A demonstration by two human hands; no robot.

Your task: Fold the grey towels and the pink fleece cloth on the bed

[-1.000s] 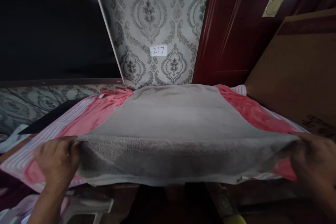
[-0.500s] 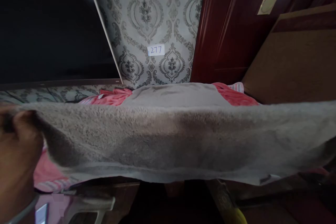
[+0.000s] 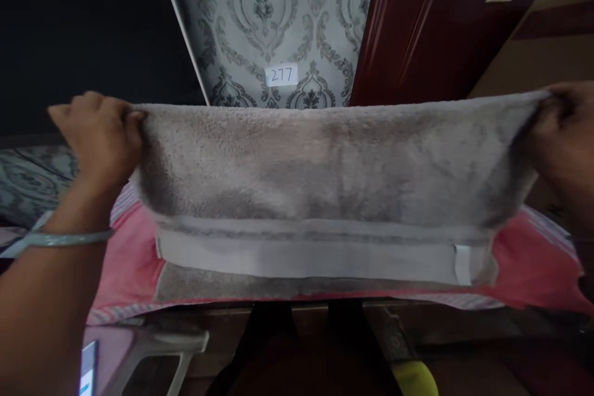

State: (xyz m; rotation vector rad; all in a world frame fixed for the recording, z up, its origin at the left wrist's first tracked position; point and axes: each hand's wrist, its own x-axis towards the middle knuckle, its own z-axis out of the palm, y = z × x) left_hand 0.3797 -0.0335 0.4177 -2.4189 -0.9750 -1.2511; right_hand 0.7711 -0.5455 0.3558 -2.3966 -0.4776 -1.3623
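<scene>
A grey plush towel is stretched wide between my two hands, its upper edge raised and its lower part draping onto the surface. My left hand is closed on the towel's upper left corner; a pale bangle circles that wrist. At the far right, my right hand pinches the opposite upper corner, slightly blurred and cut by the frame edge. A white label shows near the lower right of the towel. Beneath lies a pink cloth with striped borders, visible on both sides.
Behind are a dark screen, patterned wallpaper with a "277" paper label, and a dark red door. A cardboard box stands at right. Below are a stool with a phone and something yellow.
Both hands have lifted the towel's upper edge higher. More of its lower part and the pink cloth beneath now show. My right hand has come into view.
</scene>
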